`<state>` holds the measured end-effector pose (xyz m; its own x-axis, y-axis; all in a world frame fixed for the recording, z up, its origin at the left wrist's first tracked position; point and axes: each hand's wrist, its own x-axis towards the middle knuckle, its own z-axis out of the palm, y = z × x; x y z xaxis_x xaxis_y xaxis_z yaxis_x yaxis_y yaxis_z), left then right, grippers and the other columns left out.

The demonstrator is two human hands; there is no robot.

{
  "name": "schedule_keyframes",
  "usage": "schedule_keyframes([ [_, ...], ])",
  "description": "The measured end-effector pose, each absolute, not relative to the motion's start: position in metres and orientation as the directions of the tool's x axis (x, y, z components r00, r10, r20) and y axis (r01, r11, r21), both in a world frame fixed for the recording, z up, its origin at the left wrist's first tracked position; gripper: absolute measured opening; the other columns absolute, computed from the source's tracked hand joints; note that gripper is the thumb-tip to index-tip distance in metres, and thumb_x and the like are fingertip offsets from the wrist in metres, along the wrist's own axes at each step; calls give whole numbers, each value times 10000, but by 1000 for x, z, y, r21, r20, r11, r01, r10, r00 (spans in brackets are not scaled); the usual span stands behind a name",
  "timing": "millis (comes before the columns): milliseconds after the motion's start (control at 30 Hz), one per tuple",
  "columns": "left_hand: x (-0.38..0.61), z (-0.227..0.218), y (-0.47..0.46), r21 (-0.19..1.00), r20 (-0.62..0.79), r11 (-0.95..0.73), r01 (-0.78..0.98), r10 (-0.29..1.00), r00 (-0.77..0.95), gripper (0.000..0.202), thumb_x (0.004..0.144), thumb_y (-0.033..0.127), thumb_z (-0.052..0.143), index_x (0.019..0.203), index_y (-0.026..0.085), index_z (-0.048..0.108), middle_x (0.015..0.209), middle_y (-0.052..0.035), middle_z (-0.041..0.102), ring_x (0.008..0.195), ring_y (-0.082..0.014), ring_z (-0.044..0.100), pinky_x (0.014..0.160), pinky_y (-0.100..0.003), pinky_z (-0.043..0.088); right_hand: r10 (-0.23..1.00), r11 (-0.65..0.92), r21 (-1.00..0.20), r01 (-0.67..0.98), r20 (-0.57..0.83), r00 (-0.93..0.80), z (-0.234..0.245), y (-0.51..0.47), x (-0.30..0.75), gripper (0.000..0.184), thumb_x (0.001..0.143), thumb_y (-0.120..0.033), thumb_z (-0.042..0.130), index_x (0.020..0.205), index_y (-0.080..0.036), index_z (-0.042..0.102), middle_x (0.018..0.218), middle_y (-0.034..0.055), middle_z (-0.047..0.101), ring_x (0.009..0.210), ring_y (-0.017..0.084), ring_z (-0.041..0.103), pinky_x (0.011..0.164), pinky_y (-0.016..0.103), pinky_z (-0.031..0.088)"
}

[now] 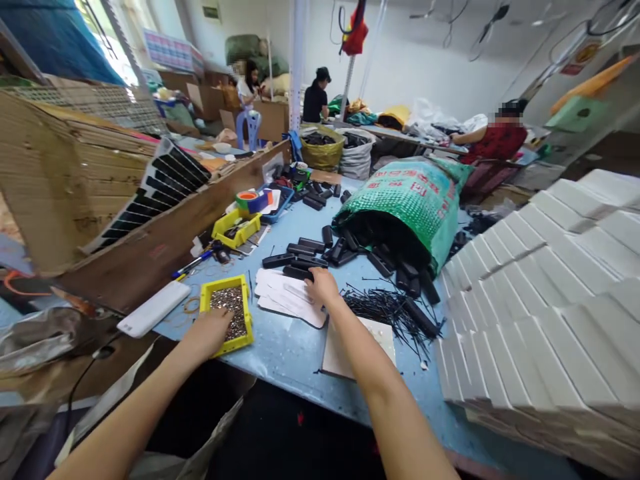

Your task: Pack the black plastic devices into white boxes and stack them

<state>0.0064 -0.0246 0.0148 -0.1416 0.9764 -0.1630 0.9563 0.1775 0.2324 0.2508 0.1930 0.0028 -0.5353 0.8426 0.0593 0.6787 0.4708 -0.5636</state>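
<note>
My left hand [209,331] rests in the near end of a yellow tray [230,285] filled with small metal pieces [231,308]; its fingers are curled into the pieces, and what they pinch is hidden. My right hand [321,285] reaches forward over a fan of white flat cards [287,293], its fingertips closed on a black oblong part [299,272] at the near end of a row of such parts [300,253]. More black parts spill from a green woven sack [415,200] lying on the blue table [280,347].
Black thin ties [380,308] lie in a heap right of my right hand. Stacks of white boxes [545,307] fill the right side. A white power bank [153,309], another yellow tray [236,228] and tape rolls [249,199] sit left. Other people work at far tables.
</note>
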Motion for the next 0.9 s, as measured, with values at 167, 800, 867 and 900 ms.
schedule_keyframes([
  [167,12,9,-16,241,-173,233,942,966,-195,271,852,203,343,738,194,588,868,-144,670,862,-304,617,813,-417,435,882,383,-647,660,44,-469,-13,196,246,297,820,-186,545,1103,-109,595,1188,175,560,1101,278,533,983,397,395],
  [800,240,12,-5,670,-443,240,-702,888,-119,279,561,281,860,755,160,700,734,-1,666,669,-68,596,675,-166,478,975,65,-739,-670,-96,201,49,57,339,174,763,-388,514,814,-240,439,628,-51,361,550,113,425,606,261,446],
  [867,238,11,-4,720,-414,207,-663,894,-171,297,532,229,869,758,154,691,724,8,668,681,-69,600,670,-159,474,966,56,-690,-722,-146,215,48,57,339,206,740,-390,548,805,-230,436,623,-56,365,546,104,416,601,249,438],
  [900,237,10,-4,740,-400,200,-642,899,-181,307,526,214,868,765,152,685,708,12,667,676,-70,601,660,-160,473,964,49,-669,-742,-164,211,46,57,340,222,729,-391,566,806,-226,440,623,-58,372,545,99,415,601,245,436],
])
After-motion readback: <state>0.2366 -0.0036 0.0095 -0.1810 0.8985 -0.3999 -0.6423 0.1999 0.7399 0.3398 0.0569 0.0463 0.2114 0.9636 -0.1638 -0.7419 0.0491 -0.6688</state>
